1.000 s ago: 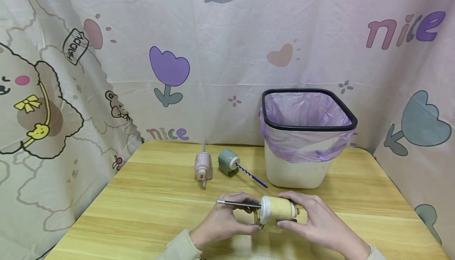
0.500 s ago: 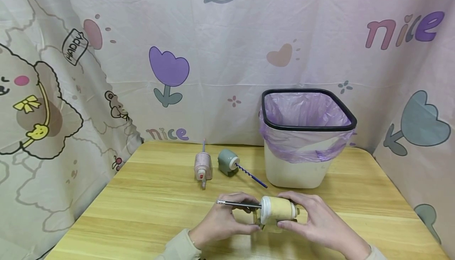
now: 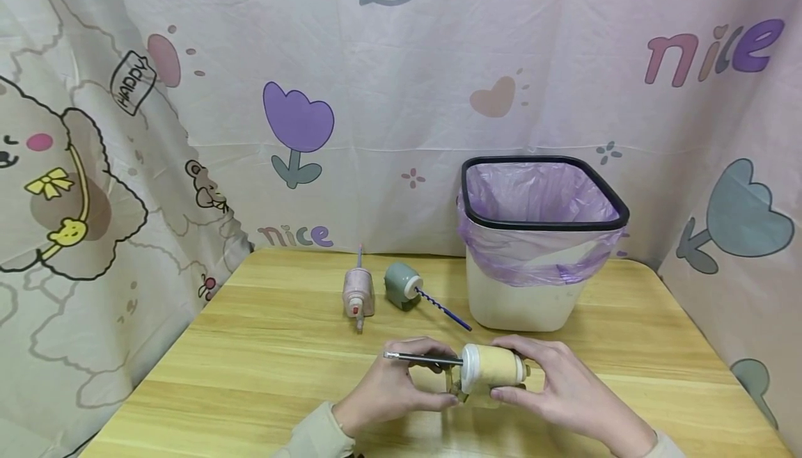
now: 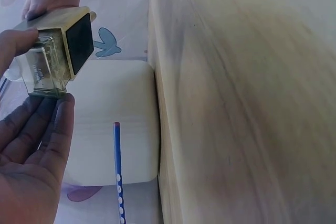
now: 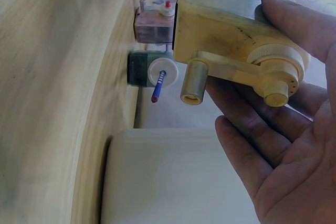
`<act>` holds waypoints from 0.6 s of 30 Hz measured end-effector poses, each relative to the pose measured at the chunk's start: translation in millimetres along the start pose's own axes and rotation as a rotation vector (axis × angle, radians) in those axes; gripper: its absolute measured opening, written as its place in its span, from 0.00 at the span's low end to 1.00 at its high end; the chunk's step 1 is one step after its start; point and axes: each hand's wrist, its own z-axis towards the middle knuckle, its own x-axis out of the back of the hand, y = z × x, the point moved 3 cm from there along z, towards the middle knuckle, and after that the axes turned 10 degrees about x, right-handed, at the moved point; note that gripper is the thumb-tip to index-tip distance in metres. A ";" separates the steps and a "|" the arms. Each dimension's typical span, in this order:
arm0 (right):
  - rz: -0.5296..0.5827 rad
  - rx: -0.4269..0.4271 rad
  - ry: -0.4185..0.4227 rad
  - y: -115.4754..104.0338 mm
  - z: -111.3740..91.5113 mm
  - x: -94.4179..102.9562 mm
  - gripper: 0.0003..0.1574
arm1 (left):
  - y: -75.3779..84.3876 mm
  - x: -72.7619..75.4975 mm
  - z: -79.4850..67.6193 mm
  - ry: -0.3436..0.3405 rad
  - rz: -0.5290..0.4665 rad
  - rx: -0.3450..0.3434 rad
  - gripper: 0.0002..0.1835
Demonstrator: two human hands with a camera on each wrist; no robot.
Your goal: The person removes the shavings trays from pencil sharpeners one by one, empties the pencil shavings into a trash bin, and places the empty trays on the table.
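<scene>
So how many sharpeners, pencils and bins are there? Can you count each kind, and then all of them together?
Sharpeners: 3
Pencils: 3
Bin: 1
Total: 7

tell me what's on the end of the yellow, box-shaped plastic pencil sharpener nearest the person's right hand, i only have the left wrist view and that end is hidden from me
Observer: That end of the yellow sharpener carries a yellow crank arm with a greyish cylindrical handle.
Operator: ok and what is the blue, white-spotted pencil stuck in, its lower part runs off the bottom of my picture
Observer: It goes into the round white front of a grey-green pencil sharpener.
</scene>
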 end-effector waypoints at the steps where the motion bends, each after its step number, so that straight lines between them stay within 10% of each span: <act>1: -0.002 -0.001 0.001 -0.2 0.1 0.2 0.30 | -0.3 0.0 -0.1 -0.002 -0.008 0.006 0.24; 18: -0.046 -0.040 -0.001 5.0 -1.1 6.2 0.30 | -5.3 5.6 -0.6 -0.005 -0.054 0.103 0.24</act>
